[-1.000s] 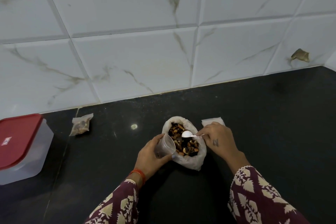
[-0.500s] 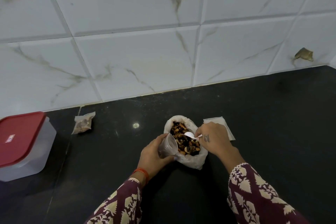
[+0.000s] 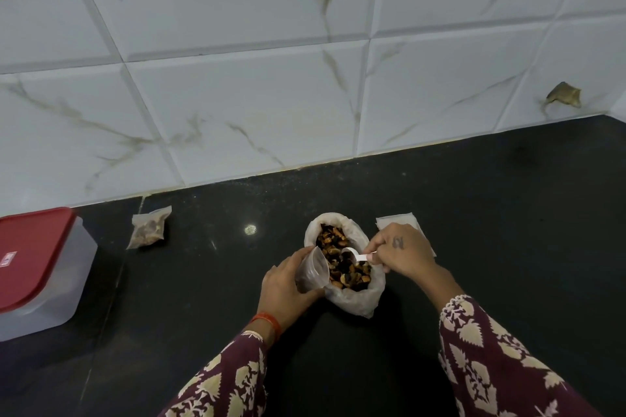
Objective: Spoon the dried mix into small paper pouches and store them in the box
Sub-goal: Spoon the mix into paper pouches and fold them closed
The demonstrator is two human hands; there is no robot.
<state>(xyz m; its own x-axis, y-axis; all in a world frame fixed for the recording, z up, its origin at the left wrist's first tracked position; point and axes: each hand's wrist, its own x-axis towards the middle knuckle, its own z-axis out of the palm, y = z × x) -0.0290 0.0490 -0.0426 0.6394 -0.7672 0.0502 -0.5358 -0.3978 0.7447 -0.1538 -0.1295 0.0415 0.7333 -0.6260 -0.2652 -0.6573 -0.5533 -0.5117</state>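
1. Since a second ago, the white spoon (image 3: 352, 253) has dipped from just above the pile into the dried mix (image 3: 342, 261) at lower centre of the frame; the small pouch (image 3: 312, 270) has stayed tilted at the bag's left rim.
2. Right hand (image 3: 401, 252) pinches the spoon's handle, fingers curled round it, bowl resting among the dark and amber pieces; whether the bowl is loaded cannot be told.
3. Left hand (image 3: 288, 284) grips the pouch, fingers wrapped about its side, mouth open toward the plastic bag (image 3: 355, 298) and touching it; the pouch looks nearly empty.
4. Step in hand, by the look of it: scooping a portion for this pouch; the next move calls for lifting a level spoonful and tipping it into the pouch mouth, kept close over the bag so spills fall back in.
5. One filled pouch (image 3: 149, 228) lies at centre left on the black counter (image 3: 508, 247); spare flat pouches (image 3: 399, 218) show behind the right hand.
6. At the left edge stands the box (image 3: 40, 281), its red lid on, well apart from the hands; storing is not yet begun.
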